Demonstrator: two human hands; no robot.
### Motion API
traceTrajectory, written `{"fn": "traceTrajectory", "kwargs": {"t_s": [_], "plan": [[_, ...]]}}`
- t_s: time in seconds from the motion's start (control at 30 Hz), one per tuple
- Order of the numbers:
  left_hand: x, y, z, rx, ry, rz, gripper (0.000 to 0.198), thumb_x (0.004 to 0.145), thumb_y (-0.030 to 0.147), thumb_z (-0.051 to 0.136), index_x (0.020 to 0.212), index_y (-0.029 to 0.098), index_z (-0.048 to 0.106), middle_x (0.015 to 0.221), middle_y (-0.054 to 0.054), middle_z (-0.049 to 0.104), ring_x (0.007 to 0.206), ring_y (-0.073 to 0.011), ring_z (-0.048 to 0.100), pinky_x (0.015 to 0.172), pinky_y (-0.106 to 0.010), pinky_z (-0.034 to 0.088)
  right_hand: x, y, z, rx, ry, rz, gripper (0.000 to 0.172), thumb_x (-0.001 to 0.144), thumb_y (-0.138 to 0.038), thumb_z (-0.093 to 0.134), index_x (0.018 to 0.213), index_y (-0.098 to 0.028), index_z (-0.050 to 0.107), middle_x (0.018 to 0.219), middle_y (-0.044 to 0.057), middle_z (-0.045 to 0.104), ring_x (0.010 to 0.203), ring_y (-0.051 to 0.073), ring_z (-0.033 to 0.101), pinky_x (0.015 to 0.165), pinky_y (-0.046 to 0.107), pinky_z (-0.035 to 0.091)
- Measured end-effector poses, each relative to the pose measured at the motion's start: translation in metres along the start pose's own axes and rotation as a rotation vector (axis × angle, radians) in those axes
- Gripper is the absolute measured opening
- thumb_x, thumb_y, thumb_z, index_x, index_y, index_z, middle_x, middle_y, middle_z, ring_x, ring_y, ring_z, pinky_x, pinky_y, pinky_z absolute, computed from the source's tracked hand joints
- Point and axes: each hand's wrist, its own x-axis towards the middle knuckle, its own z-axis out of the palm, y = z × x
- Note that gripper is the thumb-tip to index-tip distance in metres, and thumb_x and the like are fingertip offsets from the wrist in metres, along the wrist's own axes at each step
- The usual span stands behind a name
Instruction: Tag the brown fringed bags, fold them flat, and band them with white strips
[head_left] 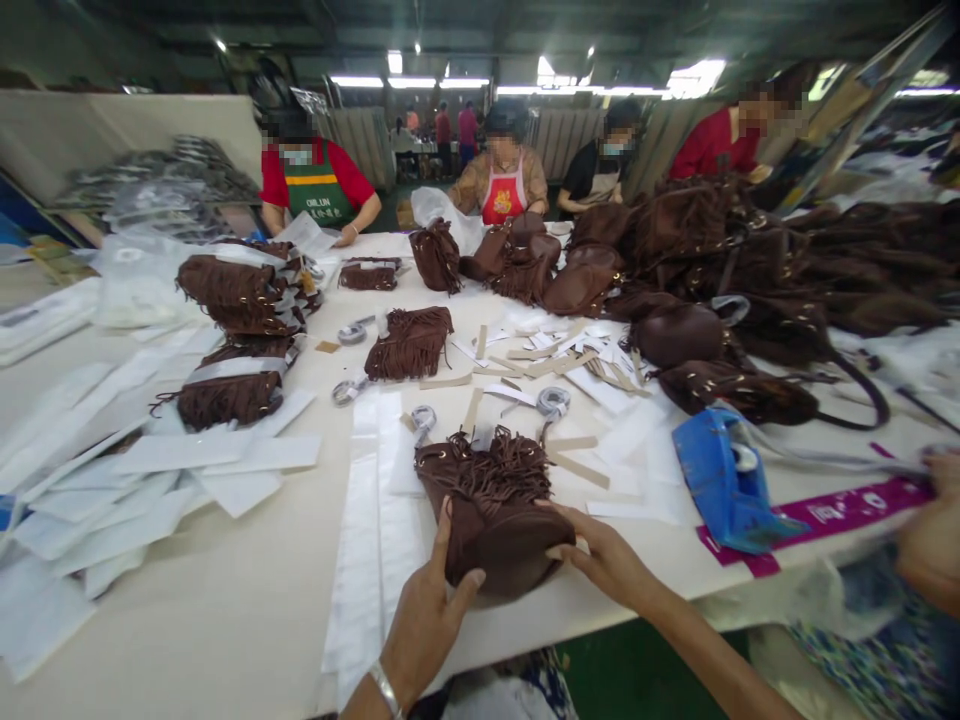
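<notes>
A fringed brown bag [487, 535] lies near the front edge of the white counter [247, 610], its rounded base toward the person and its fringe facing away. The left hand [424, 625] rests against its left side, that grip spread wide, thumb and forefinger well apart on the leather. The right hand [615, 560] has the base's right edge between thumb and fingers — a light, partly closed grip. Just beyond the fringe sit two small grey coils [553, 402], with paper strips [551, 362] scattered behind. Long white sheets [360, 520] run under the bag's left side. To the right, a blue tape dispenser [724, 480] stands on a purple band [847, 512], near another person's blurred hand [930, 530]. Folded brown bags [236, 285] are stacked at left beyond loose white cards [165, 490]; a dark heap of bags [675, 240] fills the far right — co-workers [319, 190] line the opposite side.
</notes>
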Motion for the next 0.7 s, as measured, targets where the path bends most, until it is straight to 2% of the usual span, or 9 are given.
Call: {"fn": "traceTrajectory", "kwargs": {"t_s": [0.03, 0.1, 0.17, 0.23, 0.27, 0.37, 0.47, 0.6, 0.7], "plan": [[0.002, 0.004, 0.000, -0.033, 0.011, -0.010, 0.074, 0.086, 0.042, 0.057, 0.150, 0.020, 0.026, 0.048, 0.007, 0.050, 0.049, -0.0173, 0.054, 0.060, -0.026, 0.045, 0.002, 0.002, 0.000, 0.048, 0.007, 0.010, 0.049, 0.087, -0.027, 0.054, 0.136, -0.029, 0.050, 0.126, 0.005, 0.063, 0.114, 0.024, 0.060, 0.094, 0.038, 0.052], [0.007, 0.012, -0.003, -0.132, 0.040, 0.016, 0.069, 0.086, 0.038, 0.058, 0.148, 0.021, 0.032, 0.051, 0.006, 0.055, 0.052, -0.0166, 0.056, 0.060, -0.025, 0.045, 0.001, 0.003, -0.004, 0.105, 0.025, 0.026, 0.046, 0.087, -0.024, 0.050, 0.133, -0.027, 0.054, 0.120, 0.005, 0.066, 0.106, 0.024, 0.064, 0.088, 0.038, 0.054], [0.011, 0.014, -0.002, -0.252, 0.096, 0.057, 0.062, 0.085, 0.036, 0.058, 0.143, 0.026, 0.041, 0.078, -0.001, 0.070, 0.077, -0.0192, 0.065, 0.072, -0.026, 0.049, -0.004, 0.005, -0.007, 0.078, 0.054, 0.002, 0.048, 0.086, -0.020, 0.047, 0.133, -0.026, 0.053, 0.119, 0.005, 0.066, 0.106, 0.025, 0.063, 0.089, 0.038, 0.053], [0.016, 0.008, 0.006, -0.400, 0.144, 0.065, 0.049, 0.083, 0.035, 0.058, 0.132, 0.027, 0.055, 0.110, -0.004, 0.069, 0.103, -0.0215, 0.062, 0.083, -0.028, 0.050, -0.012, 0.009, -0.005, 0.002, 0.070, -0.056, 0.050, 0.086, -0.017, 0.045, 0.134, -0.027, 0.052, 0.118, 0.005, 0.066, 0.108, 0.024, 0.062, 0.090, 0.037, 0.052], [0.018, 0.002, 0.012, -0.478, 0.156, 0.039, 0.044, 0.082, 0.035, 0.059, 0.124, 0.026, 0.062, 0.117, -0.004, 0.067, 0.106, -0.0221, 0.061, 0.083, -0.028, 0.052, -0.015, 0.013, -0.001, -0.039, 0.070, -0.080, 0.050, 0.086, -0.015, 0.043, 0.134, -0.027, 0.053, 0.116, 0.005, 0.066, 0.107, 0.023, 0.062, 0.089, 0.035, 0.052], [0.024, -0.021, 0.034, -0.675, 0.143, -0.153, 0.037, 0.076, 0.035, 0.061, 0.110, 0.021, 0.068, 0.102, -0.004, 0.069, 0.074, -0.0180, 0.065, 0.061, -0.028, 0.055, -0.022, 0.026, 0.018, -0.184, 0.062, -0.090, 0.050, 0.087, -0.011, 0.038, 0.131, -0.028, 0.054, 0.107, 0.005, 0.067, 0.097, 0.019, 0.065, 0.082, 0.030, 0.054], [0.023, -0.036, 0.046, -0.741, 0.128, -0.260, 0.040, 0.075, 0.036, 0.062, 0.112, 0.021, 0.062, 0.084, 0.000, 0.066, 0.050, -0.0111, 0.054, 0.048, -0.026, 0.051, -0.025, 0.034, 0.031, -0.352, 0.069, -0.069, 0.051, 0.088, -0.010, 0.038, 0.132, -0.029, 0.053, 0.102, 0.005, 0.065, 0.091, 0.018, 0.065, 0.076, 0.028, 0.054], [0.016, -0.037, 0.046, -0.621, 0.226, -0.095, 0.029, 0.080, 0.037, 0.061, 0.105, 0.022, 0.062, 0.091, -0.001, 0.066, 0.075, -0.0154, 0.061, 0.062, -0.024, 0.051, -0.025, 0.017, 0.017, -0.518, 0.008, -0.097, 0.052, 0.090, -0.014, 0.043, 0.140, -0.031, 0.046, 0.104, 0.007, 0.065, 0.087, 0.019, 0.066, 0.073, 0.030, 0.055], [0.014, -0.033, 0.043, -0.521, 0.265, 0.023, 0.019, 0.084, 0.035, 0.058, 0.098, 0.022, 0.063, 0.095, -0.001, 0.067, 0.090, -0.0173, 0.061, 0.078, -0.026, 0.049, -0.020, -0.018, 0.002, -0.604, 0.024, -0.150, 0.064, 0.088, -0.022, 0.054, 0.148, -0.029, 0.032, 0.130, 0.013, 0.056, 0.113, 0.027, 0.058, 0.092, 0.043, 0.051]]}}
